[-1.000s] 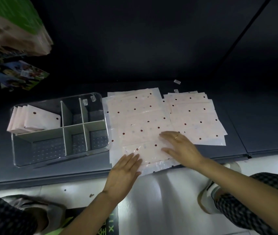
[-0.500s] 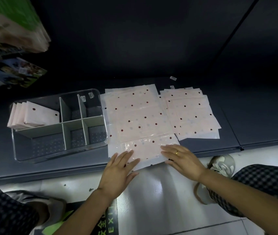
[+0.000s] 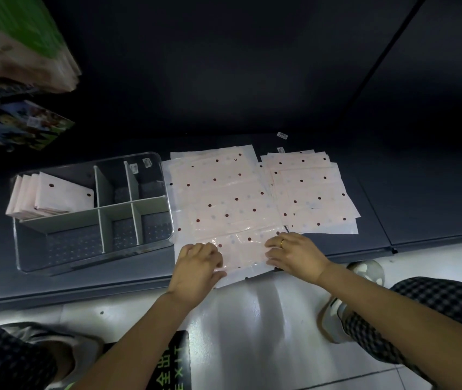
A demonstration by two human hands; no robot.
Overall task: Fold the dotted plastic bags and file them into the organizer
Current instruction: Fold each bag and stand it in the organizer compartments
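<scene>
A pile of flat pink dotted plastic bags (image 3: 224, 198) lies on the dark shelf (image 3: 421, 209), its near edge hanging over the shelf's front. A second, smaller pile of dotted bags (image 3: 314, 192) lies just to its right. Left of the piles stands the clear organizer (image 3: 28, 249) with grey dividers; several folded bags (image 3: 60, 195) stand in its back-left compartment. My left hand (image 3: 196, 266) and my right hand (image 3: 294, 254) sit at the near edge of the top bag of the left pile, fingers curled on the plastic there.
Packaged goods (image 3: 21, 52) hang at the upper left above the organizer. Two small labels (image 3: 281, 135) lie on the shelf behind the piles. Below the shelf edge is a pale tiled floor (image 3: 252, 319) with an exit sticker (image 3: 173, 370) and my shoes (image 3: 365, 274).
Both hands slid back toward me along the left pile to its near edge. Their fingers, flat on the bag before, have curled onto the edge.
</scene>
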